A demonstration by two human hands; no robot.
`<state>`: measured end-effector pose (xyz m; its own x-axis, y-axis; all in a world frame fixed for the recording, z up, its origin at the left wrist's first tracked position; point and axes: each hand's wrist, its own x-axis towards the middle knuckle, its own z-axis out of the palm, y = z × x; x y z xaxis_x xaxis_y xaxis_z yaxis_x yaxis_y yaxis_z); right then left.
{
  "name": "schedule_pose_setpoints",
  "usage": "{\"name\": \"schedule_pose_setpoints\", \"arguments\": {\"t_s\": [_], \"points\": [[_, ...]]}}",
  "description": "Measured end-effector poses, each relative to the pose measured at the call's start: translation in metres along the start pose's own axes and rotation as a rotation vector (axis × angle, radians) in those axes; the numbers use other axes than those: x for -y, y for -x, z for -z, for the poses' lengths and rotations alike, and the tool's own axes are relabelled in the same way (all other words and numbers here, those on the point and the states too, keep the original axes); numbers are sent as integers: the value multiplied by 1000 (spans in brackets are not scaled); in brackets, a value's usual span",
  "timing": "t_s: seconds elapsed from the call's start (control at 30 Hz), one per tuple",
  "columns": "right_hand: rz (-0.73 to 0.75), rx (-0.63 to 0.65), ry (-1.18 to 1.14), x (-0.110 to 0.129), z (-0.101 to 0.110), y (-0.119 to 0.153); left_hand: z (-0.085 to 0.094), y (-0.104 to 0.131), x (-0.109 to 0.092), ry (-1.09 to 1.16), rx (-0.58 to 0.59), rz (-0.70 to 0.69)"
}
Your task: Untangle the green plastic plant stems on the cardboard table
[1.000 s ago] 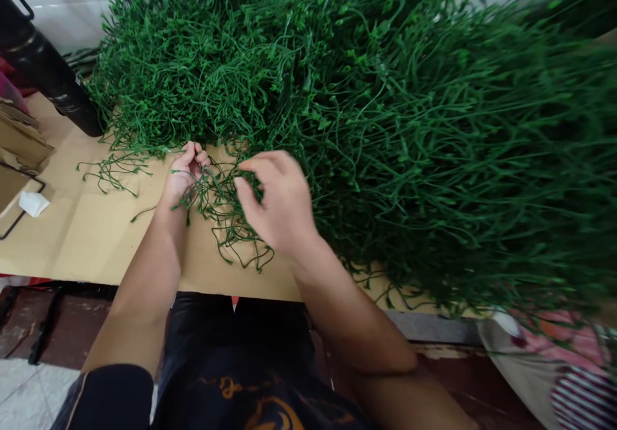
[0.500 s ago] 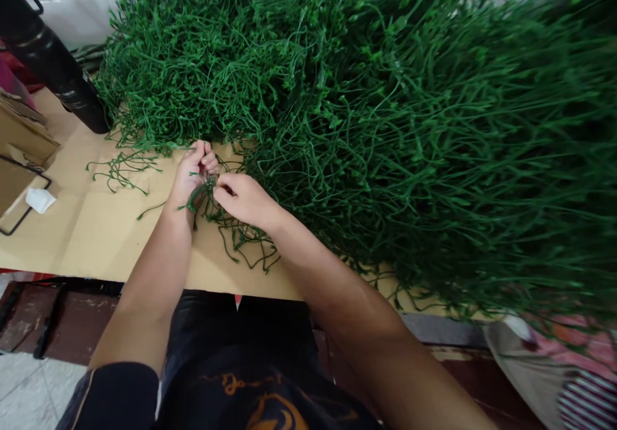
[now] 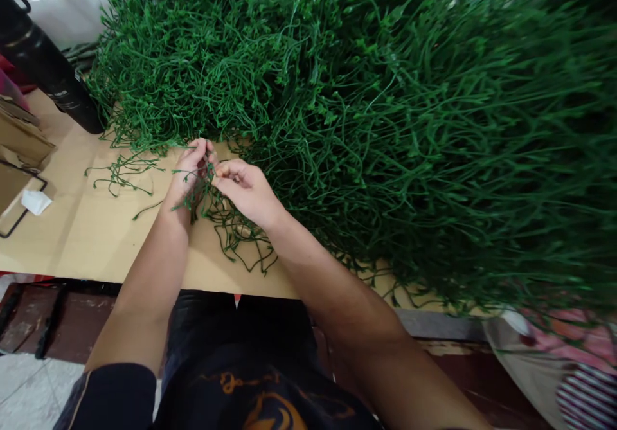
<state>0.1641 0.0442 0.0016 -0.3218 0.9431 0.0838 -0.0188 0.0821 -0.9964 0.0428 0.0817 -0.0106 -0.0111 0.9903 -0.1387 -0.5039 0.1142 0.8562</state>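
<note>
Thin green plastic-looking stems [image 3: 196, 192] with small forked tips hang from my left hand [image 3: 191, 160], whose fingers are curled round them. Close on its right, my right hand [image 3: 248, 189] has thumb and fingertips pinched together at the same stems. The exact spot it grips is partly hidden by the fingers. Below and between the hands, loose stems [image 3: 245, 243] lie on the cardboard surface [image 3: 106, 237]. A few more stems [image 3: 128, 171] are spread to the left of my left hand.
A large heap of green stems [image 3: 337, 96] fills the back and right of the table. At the left stand a black bottle [image 3: 53, 63] and a cardboard box [image 3: 22, 134]. A crumpled white tissue [image 3: 36, 201] lies near a black wire loop. Striped cloth [image 3: 585, 398] shows at lower right.
My right hand has shifted slightly up, its fingers now pinched and more extended beside the left hand. The stems in my left hand have spread a little. The view has moved slightly.
</note>
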Motion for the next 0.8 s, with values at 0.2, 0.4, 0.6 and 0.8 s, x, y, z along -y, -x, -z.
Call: {"name": "schedule_pose_setpoints", "arguments": {"t_s": [0.2,0.4,0.6,0.8], "points": [[62,-168,-307,-8,7,-7,2,6,0,-92,22,83],[75,-173,-331,-15,8,-9,2,10,0,-181,84,141],[74,-44,-178,-16,7,-8,1,10,-2,-114,99,48],[13,27,-35,-11,7,-6,-4,10,-5,-56,-29,104]]}}
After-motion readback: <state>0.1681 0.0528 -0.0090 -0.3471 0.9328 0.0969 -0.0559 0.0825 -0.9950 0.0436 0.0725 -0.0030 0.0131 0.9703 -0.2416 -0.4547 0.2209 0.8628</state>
